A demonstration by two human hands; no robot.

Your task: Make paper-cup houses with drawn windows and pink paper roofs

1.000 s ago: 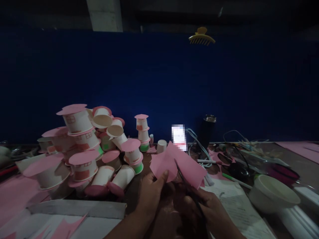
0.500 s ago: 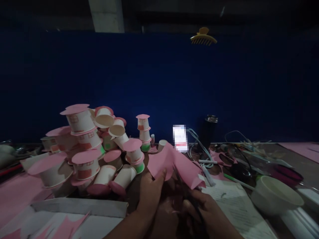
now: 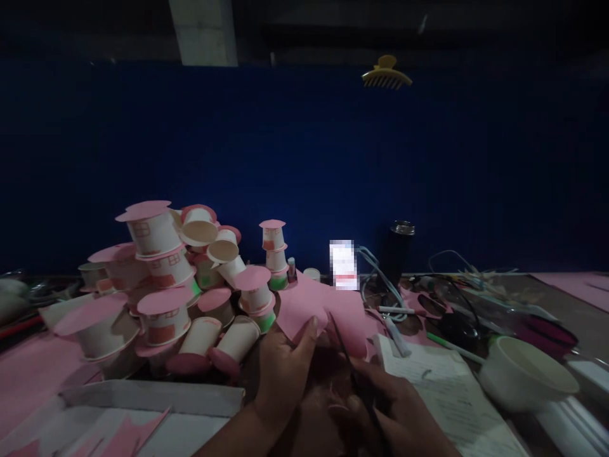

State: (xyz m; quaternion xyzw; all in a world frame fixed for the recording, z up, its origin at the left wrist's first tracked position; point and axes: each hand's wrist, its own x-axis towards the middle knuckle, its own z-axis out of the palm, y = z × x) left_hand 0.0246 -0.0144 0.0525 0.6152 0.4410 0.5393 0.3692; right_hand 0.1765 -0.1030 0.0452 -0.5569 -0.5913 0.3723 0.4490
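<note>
My left hand pinches a sheet of pink paper by its lower left edge, thumb on top. My right hand is closed around dark scissors, whose blades point up into the paper. Both hands are low in the middle of the view, above the dim table. To the left stands a heap of white paper cups with pink round lids.
A white bowl sits at the right, with printed sheets beside my right hand. Pens, cables and a dark flask lie behind. A white box lid with pink scraps is at the lower left. A blue wall stands behind.
The pink paper has turned and dropped lower between my hands, and the scissors have moved further into it. My hands have shifted slightly toward me.
</note>
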